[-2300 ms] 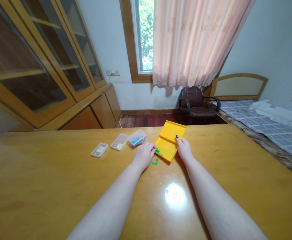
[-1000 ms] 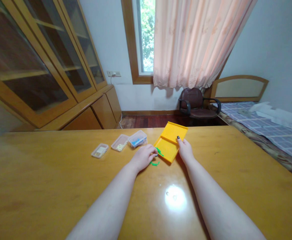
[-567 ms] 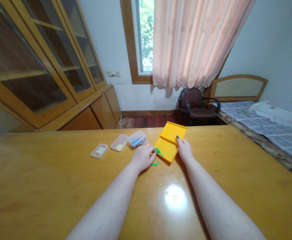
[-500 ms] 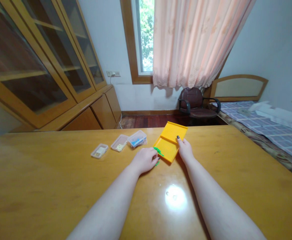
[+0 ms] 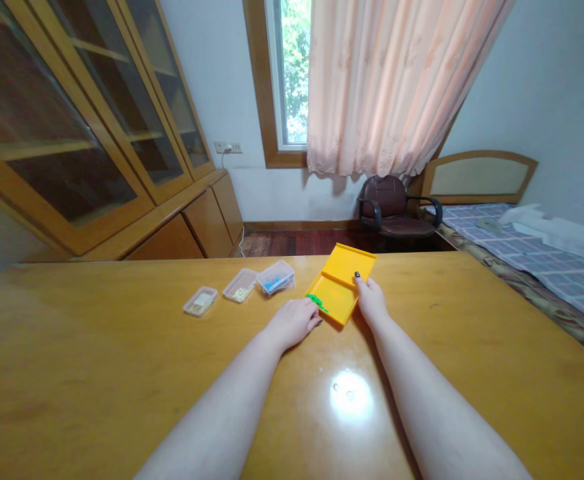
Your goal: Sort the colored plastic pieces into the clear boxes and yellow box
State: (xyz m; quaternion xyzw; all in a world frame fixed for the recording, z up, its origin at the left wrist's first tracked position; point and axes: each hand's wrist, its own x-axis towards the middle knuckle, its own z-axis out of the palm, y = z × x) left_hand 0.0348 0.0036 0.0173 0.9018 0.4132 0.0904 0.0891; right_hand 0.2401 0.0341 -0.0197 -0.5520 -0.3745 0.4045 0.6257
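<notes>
A yellow hinged box [image 5: 343,299] lies opened out on the wooden table, its lid [image 5: 351,261] folded back on the far side. My right hand [image 5: 373,301] grips the box's right edge near the hinge, with the thumb on top. Small green pieces [image 5: 317,302] are gathered in the left corner of the box's tray. My left hand [image 5: 296,323] is closed beside that corner, fingers curled down towards the tabletop. What its fingertips hold, if anything, is hidden.
Left of the box stand three clear plastic boxes: one with blue contents [image 5: 277,279], one with cream-coloured pieces [image 5: 241,286] and a smaller one [image 5: 201,301]. The table's far edge runs just behind them. A brown armchair [image 5: 392,207] stands beyond.
The green bits that showed on the table beside my left fingers are no longer in sight. My left hand has shifted slightly right and its fingers are more curled. My right hand keeps its grip.
</notes>
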